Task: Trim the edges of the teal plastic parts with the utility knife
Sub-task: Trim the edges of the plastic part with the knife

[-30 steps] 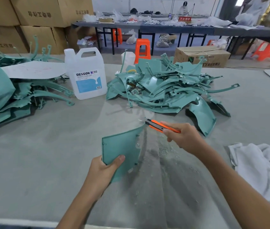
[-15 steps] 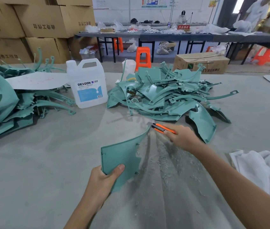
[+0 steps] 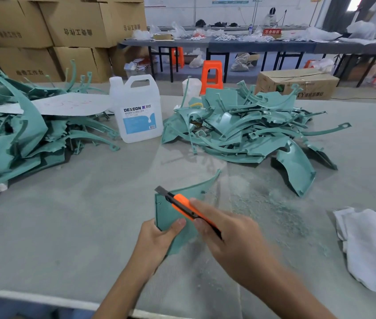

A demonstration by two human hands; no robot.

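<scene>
While the left hand (image 3: 157, 240) pinches the lower edge of the curved teal plastic panel (image 3: 196, 188), held tilted over the grey table (image 3: 67, 215), the right hand (image 3: 228, 238) grips the orange utility knife (image 3: 182, 204), its blade at the panel's upper-left corner. The cut would go best kept shallow along the rim and steered clear of the left hand just below.

Bright, even indoor light, soft, seemingly from above. Shadows on the grey table (image 3: 67, 215) are faint and darken only under the left heap of parts (image 3: 21, 134). The doorway (image 3: 353, 3) at top right is blown out to white. The right hand (image 3: 233, 236) and the knife (image 3: 182, 204) smear with motion blur. The left hand (image 3: 157, 240) and the teal part (image 3: 165, 215) it grips look a little sharper. The far benches (image 3: 251, 46) are soft. Wide-angle bend shows too: the boxes (image 3: 78, 24) lean and the near table edge slants.
</scene>
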